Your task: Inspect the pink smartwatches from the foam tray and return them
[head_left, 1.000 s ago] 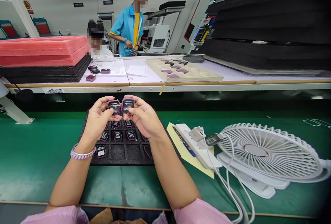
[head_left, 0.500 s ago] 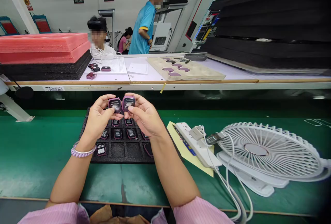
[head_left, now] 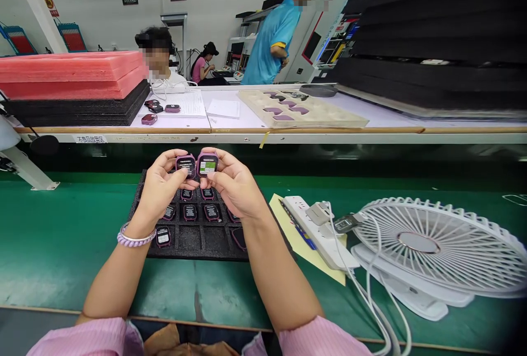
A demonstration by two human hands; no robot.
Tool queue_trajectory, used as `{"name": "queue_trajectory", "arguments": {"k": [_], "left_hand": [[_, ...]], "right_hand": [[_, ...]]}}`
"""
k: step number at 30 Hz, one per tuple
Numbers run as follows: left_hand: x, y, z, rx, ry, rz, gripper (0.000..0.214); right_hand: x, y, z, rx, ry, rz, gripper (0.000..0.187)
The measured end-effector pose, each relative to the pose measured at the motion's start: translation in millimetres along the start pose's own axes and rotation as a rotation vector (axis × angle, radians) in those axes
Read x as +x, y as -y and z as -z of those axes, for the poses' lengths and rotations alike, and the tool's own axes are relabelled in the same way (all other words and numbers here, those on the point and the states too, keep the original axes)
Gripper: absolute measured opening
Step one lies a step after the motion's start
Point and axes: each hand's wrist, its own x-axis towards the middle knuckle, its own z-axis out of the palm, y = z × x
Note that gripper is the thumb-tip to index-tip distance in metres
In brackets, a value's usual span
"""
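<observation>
Two purple-cased smartwatch bodies are held side by side above a black foam tray [head_left: 189,249]. My left hand [head_left: 162,186] is closed on the left smartwatch [head_left: 185,164], whose lit screen shows white text on black, with the thumb over its lower part. In my right hand [head_left: 235,185] is the other smartwatch [head_left: 207,164], its screen lit with green and white blocks and the thumb at its bottom edge. Several more watches, one of them a watch with a white screen [head_left: 163,236], lie in the tray's compartments below. My hands and forearms hide part of the tray.
Right of the tray are a yellow sheet [head_left: 329,269], a power strip [head_left: 325,241] with cables, and a white fan [head_left: 436,246]. A shelf [head_left: 230,131] ahead holds red foam [head_left: 69,73], black foam stacks and a pale tray [head_left: 325,117]. People are beyond it.
The right-hand watch's screen has gone from white text to green and white blocks. Both hands keep their holds. The person in blue has moved right, and the view has shifted slightly.
</observation>
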Motion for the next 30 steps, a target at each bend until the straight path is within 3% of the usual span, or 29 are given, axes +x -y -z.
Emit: {"name": "queue_trajectory", "arguments": {"k": [18,30], "left_hand": [[-1.2,-4.1,-1.4,-0.065,0.032,0.023,0.052],[-3.3,-6.4,-1.7,-0.132,0.010,0.071,0.038]], "right_hand": [[1.1,0.2,3.4,0.034,0.021,0.027,0.052],[4.7,-4.4,1.3,0.079,-0.049,0.011,0.043]]}}
